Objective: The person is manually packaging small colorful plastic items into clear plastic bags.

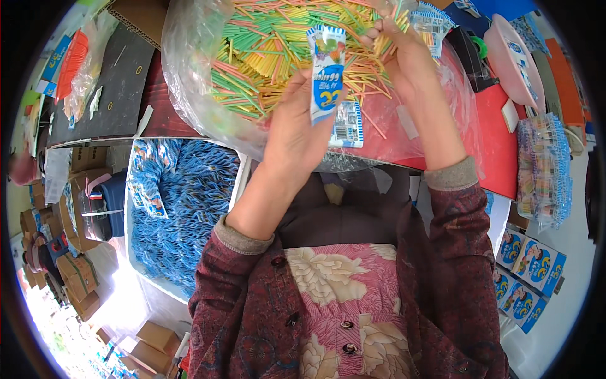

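Note:
My left hand (292,129) is closed on a small blue and white packet (327,79), holding it upright above a heap of thin candy-coloured sticks (271,44) in pink, green and yellow. The sticks lie in a large open clear plastic bag (186,76). At the heap's right side, my right hand (410,66) has its fingers closed round a few of the coloured sticks. Another packet (349,126) lies below my left hand, partly covered by it. More packets (431,28) rest beyond my right hand.
A white bin (242,177) full of blue packets stands at lower left. On the right are a pink basin (514,63), a bundle of wrapped packets (541,170) and printed blue and white boxes (530,265). Cardboard boxes (158,338) sit on the floor at left.

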The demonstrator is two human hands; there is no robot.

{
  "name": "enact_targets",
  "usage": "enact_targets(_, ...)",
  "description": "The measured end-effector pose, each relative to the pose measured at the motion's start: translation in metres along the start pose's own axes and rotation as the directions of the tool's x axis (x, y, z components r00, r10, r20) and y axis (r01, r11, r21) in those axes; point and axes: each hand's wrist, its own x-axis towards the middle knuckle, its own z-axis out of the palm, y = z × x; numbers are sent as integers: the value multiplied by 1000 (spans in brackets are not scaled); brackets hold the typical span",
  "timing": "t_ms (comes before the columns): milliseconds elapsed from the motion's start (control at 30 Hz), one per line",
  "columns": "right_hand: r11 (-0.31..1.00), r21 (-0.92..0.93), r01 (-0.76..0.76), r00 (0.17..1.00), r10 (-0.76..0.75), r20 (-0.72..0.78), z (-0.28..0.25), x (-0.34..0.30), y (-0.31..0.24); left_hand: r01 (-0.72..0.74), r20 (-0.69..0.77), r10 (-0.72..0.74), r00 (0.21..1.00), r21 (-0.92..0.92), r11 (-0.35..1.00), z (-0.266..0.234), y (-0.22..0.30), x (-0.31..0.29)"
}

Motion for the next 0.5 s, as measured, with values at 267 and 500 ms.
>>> enact_targets(267,985,-155,72,997,-66,43,33,-51,21,32,160,-2,987,-187,982,6,-25,23)
enact_targets(500,977,-178,119,989,-101,106,28,-56,4,95,118,-78,990,-151,984,4,-9,14)
